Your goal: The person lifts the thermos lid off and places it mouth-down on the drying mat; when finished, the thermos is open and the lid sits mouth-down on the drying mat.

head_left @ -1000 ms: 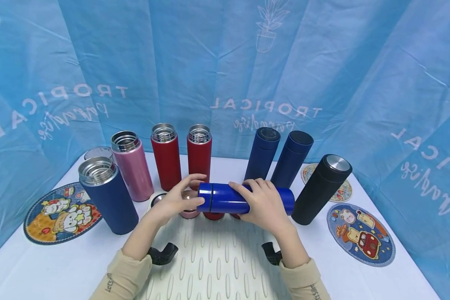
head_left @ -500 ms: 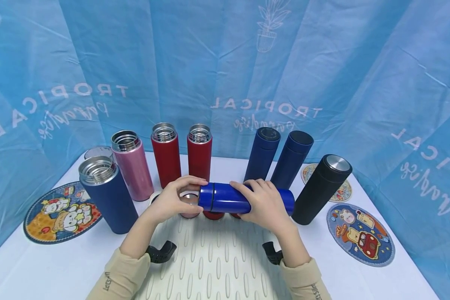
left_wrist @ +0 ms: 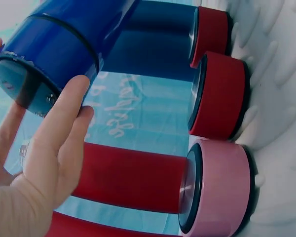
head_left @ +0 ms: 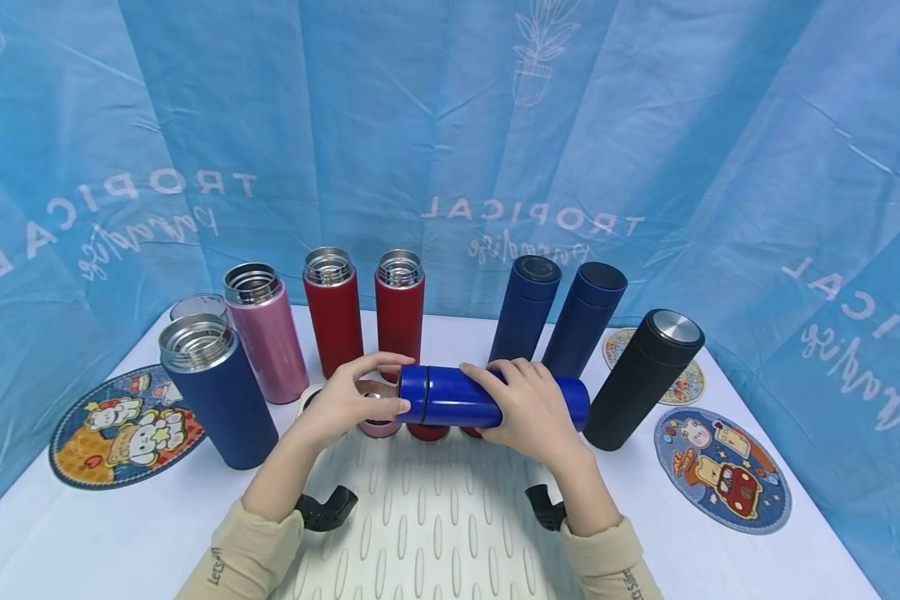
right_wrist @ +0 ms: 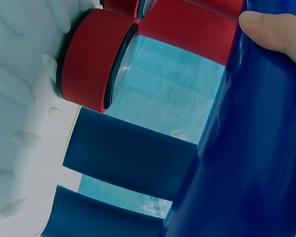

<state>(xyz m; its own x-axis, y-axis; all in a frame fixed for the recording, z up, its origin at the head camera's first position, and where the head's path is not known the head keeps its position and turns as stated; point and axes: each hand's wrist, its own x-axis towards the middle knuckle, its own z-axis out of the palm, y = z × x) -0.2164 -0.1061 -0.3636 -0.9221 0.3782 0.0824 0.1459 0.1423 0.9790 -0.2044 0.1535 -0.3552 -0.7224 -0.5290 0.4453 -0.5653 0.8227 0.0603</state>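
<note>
A glossy blue thermos lies sideways in the air above the pale mat, its lid toward the left. The right hand grips its body from above, thumb on the near side. At the lid end, the left hand pinches the lid between thumb and fingertips, with a gap between palm and lid top. The left wrist view shows the lid's shiny end and a dark seam around the thermos. Below it on the mat are a pink lid and two red lids.
Behind stand two open red thermoses, and left of them an open pink thermos and an open navy one. Two capped navy thermoses and a black one stand right. Cartoon coasters lie on both sides.
The left hand drew back slightly from the lid, its fingers straightening, and has set its fingertips on the lid again. The right hand and thermos stay nearly still.
</note>
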